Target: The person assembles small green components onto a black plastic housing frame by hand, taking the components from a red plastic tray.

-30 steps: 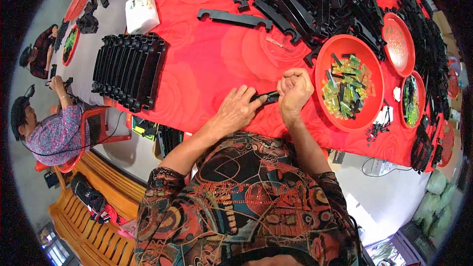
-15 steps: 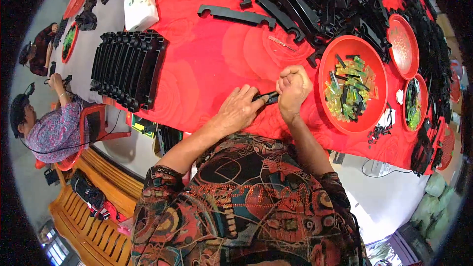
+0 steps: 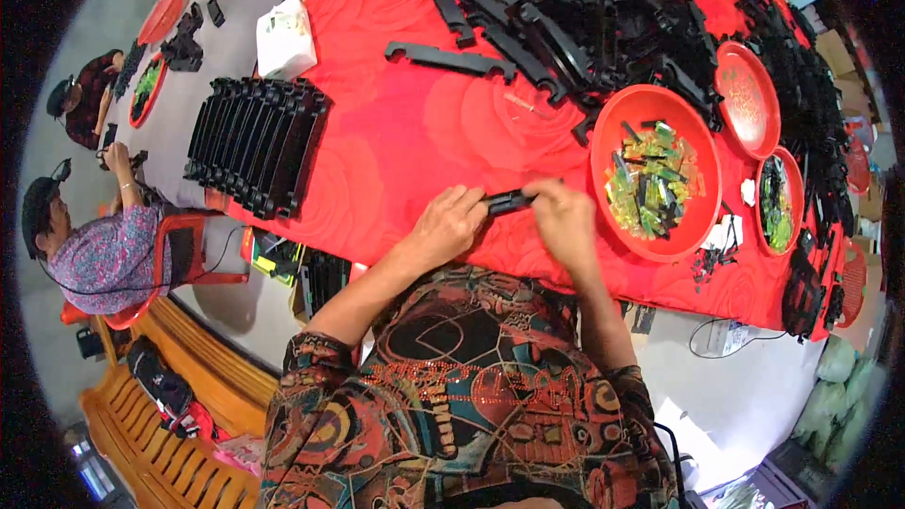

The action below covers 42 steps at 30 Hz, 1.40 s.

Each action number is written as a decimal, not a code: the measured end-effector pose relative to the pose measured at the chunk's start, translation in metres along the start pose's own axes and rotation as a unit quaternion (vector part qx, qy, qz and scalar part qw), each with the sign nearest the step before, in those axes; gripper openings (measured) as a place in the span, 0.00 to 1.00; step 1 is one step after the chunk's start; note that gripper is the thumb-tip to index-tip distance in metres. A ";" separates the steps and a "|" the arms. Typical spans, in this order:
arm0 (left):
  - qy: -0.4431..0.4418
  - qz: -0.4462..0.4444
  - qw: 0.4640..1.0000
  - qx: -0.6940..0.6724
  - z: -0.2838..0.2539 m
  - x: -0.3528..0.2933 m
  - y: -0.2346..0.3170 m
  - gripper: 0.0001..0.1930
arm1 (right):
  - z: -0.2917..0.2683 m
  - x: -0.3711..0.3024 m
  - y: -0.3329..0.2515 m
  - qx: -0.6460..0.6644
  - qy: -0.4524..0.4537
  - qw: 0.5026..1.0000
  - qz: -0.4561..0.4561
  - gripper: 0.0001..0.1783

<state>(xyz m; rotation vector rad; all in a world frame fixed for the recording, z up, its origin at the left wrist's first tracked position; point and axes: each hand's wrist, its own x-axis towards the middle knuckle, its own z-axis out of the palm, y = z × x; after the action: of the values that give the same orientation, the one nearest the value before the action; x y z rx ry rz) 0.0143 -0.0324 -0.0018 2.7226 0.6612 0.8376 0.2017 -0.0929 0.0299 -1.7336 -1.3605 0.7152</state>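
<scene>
A short black plastic part (image 3: 509, 202) lies crosswise between my hands, just above the red tablecloth near the table's front edge. My left hand (image 3: 451, 224) is closed round its left end. At the right end are the curled fingers of my right hand (image 3: 568, 228), which is somewhat blurred, so the exact grip is hard to see. To the right of that hand stands a red bowl (image 3: 608, 146) of small yellow-green translucent strips mixed with black pieces. A long black notched bar (image 3: 451, 59) lies farther back.
Lined-up black bars (image 3: 255, 146) stand at left, near a white tissue pack (image 3: 286, 38). A black bar heap (image 3: 603, 33) fills the back. At right are a red plate (image 3: 749, 99) and a smaller red bowl (image 3: 798, 190). Another person (image 3: 99, 250) sits at left.
My right hand has turned from an upright fist to a lower, curled grip at the part's right end. The whole view has shifted slightly, moving the bowls left and down.
</scene>
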 end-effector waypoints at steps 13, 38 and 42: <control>-0.010 -0.030 0.999 0.035 0.000 -0.005 0.008 0.07 | 0.034 -0.024 -0.004 0.005 0.008 0.999 0.037 0.14; -0.047 0.001 0.998 0.049 0.007 0.005 0.012 0.12 | 0.021 -0.025 0.013 0.105 0.116 0.988 0.004 0.09; -0.039 -0.033 0.995 0.089 0.009 0.004 0.022 0.13 | 0.004 -0.025 0.021 0.585 0.117 0.803 0.008 0.11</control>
<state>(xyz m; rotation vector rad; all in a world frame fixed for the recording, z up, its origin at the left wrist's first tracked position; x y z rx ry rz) 0.0300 -0.0504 -0.0001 2.8549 0.8411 0.6822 0.2026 -0.1183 0.0088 -0.7622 -0.4633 1.0030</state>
